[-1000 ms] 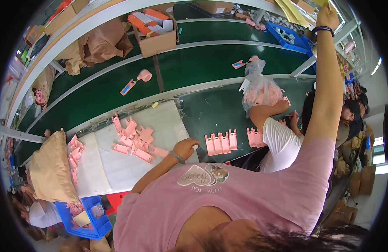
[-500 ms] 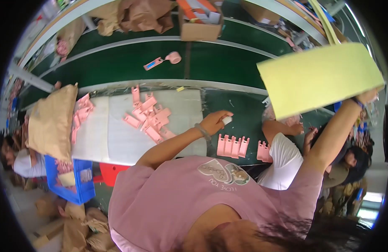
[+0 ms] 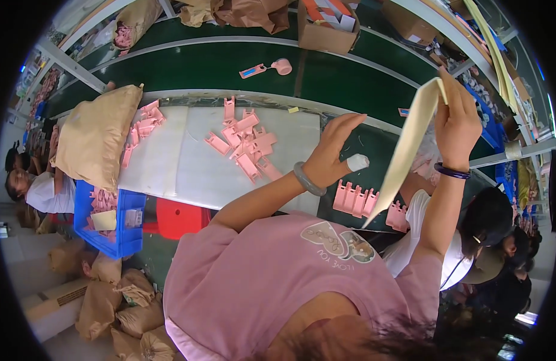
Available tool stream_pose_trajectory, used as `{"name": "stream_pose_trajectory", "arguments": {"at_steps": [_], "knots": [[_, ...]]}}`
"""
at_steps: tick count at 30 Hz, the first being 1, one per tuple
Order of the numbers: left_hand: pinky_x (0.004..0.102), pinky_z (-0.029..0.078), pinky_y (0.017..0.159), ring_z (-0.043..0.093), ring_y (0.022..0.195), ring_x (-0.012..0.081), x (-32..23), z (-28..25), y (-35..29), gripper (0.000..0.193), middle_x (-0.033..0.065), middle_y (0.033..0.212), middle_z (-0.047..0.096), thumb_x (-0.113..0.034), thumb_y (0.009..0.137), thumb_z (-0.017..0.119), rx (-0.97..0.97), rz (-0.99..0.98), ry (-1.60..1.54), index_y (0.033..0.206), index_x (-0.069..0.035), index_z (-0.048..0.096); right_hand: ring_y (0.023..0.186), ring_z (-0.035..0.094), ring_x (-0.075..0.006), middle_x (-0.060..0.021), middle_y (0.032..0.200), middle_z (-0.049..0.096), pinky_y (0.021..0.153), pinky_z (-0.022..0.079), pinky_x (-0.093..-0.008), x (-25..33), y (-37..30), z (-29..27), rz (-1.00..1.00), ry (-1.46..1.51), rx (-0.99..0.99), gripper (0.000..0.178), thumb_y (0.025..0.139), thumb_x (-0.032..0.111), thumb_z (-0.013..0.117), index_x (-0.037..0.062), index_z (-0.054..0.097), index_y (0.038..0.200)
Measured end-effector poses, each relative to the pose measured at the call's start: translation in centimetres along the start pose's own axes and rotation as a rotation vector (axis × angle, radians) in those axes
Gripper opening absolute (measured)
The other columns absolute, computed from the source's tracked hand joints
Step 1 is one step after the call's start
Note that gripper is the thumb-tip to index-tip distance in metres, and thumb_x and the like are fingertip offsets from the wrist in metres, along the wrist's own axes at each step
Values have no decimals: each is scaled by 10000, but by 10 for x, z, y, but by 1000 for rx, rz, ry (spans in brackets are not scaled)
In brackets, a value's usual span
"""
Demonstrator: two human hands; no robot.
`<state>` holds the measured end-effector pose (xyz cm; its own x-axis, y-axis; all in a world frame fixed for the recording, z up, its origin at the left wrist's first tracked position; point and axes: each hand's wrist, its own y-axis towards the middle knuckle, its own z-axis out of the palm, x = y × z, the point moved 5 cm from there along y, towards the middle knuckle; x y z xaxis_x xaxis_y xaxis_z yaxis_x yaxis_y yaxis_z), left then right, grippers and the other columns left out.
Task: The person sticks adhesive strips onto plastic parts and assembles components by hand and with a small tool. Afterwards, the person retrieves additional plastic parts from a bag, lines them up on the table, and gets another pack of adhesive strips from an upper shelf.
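My right hand (image 3: pixel 458 123) is raised and closed on the upper edge of a pale yellow sheet (image 3: pixel 407 144), seen nearly edge-on, its lower corner in front of the pink parts. My left hand (image 3: pixel 333 147) is open above the table, fingers stretched toward the sheet but apart from it; a white wrapping covers its thumb. Just below that hand stands a row of pink plastic parts (image 3: pixel 350 197), side by side. A smaller group of pink parts (image 3: pixel 398 215) lies to its right. Left of my left hand is a loose pile of pink parts (image 3: pixel 245 139) on a white mat (image 3: pixel 191 171).
A brown paper bag (image 3: pixel 97 137) stands at the left, more pink pieces (image 3: pixel 144 127) beside it. Below are a blue bin (image 3: pixel 130 237) and a red stool (image 3: pixel 182 218). A pink cup-shaped piece (image 3: pixel 282 66) lies on the green conveyor (image 3: pixel 218 69). A co-worker's white sleeve (image 3: pixel 417 219) is close on the right.
The yellow sheet has swung from broadside to edge-on and come lower and leftward with my right hand. My left hand has risen to the right and its fingers have spread. The whole view has shifted.
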<state>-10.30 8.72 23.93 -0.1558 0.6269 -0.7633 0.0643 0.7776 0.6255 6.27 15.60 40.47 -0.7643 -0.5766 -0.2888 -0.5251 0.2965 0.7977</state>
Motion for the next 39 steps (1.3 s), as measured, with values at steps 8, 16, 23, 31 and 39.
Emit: {"name": "stream_pose_trajectory", "arguments": {"at_steps": [8,16,23,31,39], "knots": [[383,428,928,579,1039,308,6,-63,-40,616,177,1172,573,-173,803,636,166,-454,-43,1352,-48,387,715,612,-304,-122,883,645,616,478,-350,62,-8,28,89,521,296,287,857,62,566,135,606,1131],[337,454,901,592,1036,252,152,-103,-153,374,122,1124,621,-198,845,600,740,-779,320,1184,-47,561,890,572,-431,-260,929,607,725,462,-465,122,-236,230,432,980,1166,293,871,274,580,-4,537,955],[386,489,867,612,985,305,259,-249,-91,331,137,1068,646,-48,752,531,247,-794,656,1066,-67,637,799,625,-351,-127,852,662,664,495,-446,155,-182,291,301,564,1145,312,891,376,507,102,653,862],[422,474,877,544,1115,284,398,-318,7,425,97,1182,587,-147,772,606,-93,-573,1198,1188,-87,538,1025,563,-285,-108,1002,617,886,434,-408,269,-17,447,-53,739,384,225,761,77,603,45,609,984],[409,510,720,624,919,266,425,-310,6,253,127,894,613,-174,781,622,-9,-817,1047,1001,-65,556,749,603,-250,-80,667,639,813,441,-375,301,-16,559,-361,412,522,72,722,125,586,90,648,713]]}}
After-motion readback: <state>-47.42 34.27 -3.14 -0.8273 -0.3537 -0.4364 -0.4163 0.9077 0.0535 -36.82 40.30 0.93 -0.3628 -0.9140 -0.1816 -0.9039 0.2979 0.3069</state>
